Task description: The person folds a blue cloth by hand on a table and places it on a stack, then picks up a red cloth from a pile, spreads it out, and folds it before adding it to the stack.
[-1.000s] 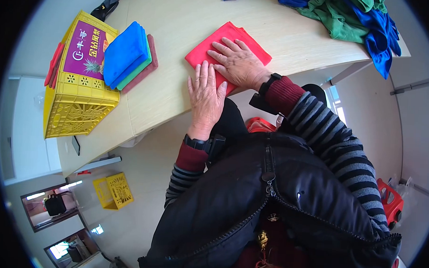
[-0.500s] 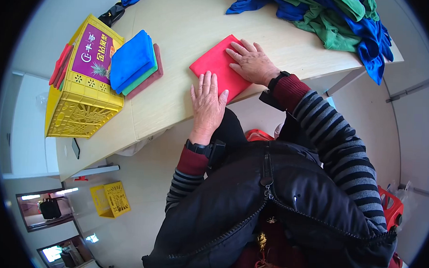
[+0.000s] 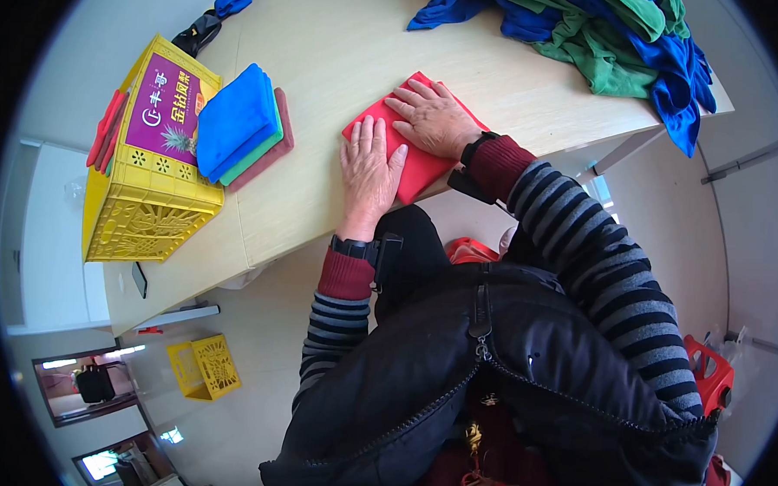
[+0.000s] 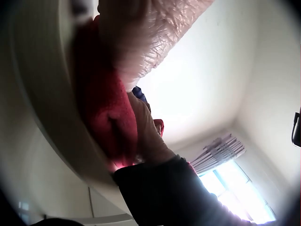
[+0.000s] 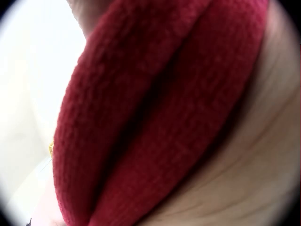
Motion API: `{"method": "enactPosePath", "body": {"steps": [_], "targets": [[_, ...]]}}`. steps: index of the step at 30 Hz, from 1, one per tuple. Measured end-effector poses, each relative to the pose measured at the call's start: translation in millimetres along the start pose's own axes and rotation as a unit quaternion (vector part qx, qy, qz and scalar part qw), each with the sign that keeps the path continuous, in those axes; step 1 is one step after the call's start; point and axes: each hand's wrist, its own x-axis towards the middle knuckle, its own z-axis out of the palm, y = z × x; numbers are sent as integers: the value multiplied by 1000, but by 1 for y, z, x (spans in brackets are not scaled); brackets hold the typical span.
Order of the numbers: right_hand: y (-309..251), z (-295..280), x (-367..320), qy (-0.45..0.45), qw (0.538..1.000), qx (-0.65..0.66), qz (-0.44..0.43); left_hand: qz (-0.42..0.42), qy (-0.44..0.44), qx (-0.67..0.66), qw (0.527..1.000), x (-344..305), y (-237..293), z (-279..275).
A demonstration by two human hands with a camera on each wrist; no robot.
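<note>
A red folded cloth [image 3: 420, 173] lies near the table's front edge. My left hand [image 3: 368, 174] rests flat on its left part, fingers straight and pointing away from me. Across its upper part lies my right hand [image 3: 436, 121], fingers extended and slightly spread. In the left wrist view the cloth [image 4: 106, 101] shows as a thick fold at the table edge, below the left hand [image 4: 148, 35]. The right wrist view is filled by the cloth's [image 5: 164, 108] soft folded edge, two thick layers with a dark crease between them.
Left of the cloth, a stack of folded blue [image 3: 236, 119], green and brownish-red cloths leans by a yellow crate [image 3: 155, 224] with a purple label. Loose blue and green cloths [image 3: 588, 48] are heaped at the back right, partly hanging over the edge. Another yellow crate [image 3: 206, 367] stands on the floor.
My right hand first slid to the right over the red cloth, then came back left toward the left hand. The left hand shifted slightly and lies on the cloth's left side.
</note>
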Motion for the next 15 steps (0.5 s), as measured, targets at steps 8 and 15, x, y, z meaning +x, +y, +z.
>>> {"method": "enactPosePath", "body": {"steps": [8, 15], "targets": [[5, -5, -8, 67, 997, 29, 21, -11, 7, -18, 1000, -12, 2, -8], [17, -7, -25, 61, 996, 38, 46, -15, 70, -119, 990, -36, 1, -16]]}}
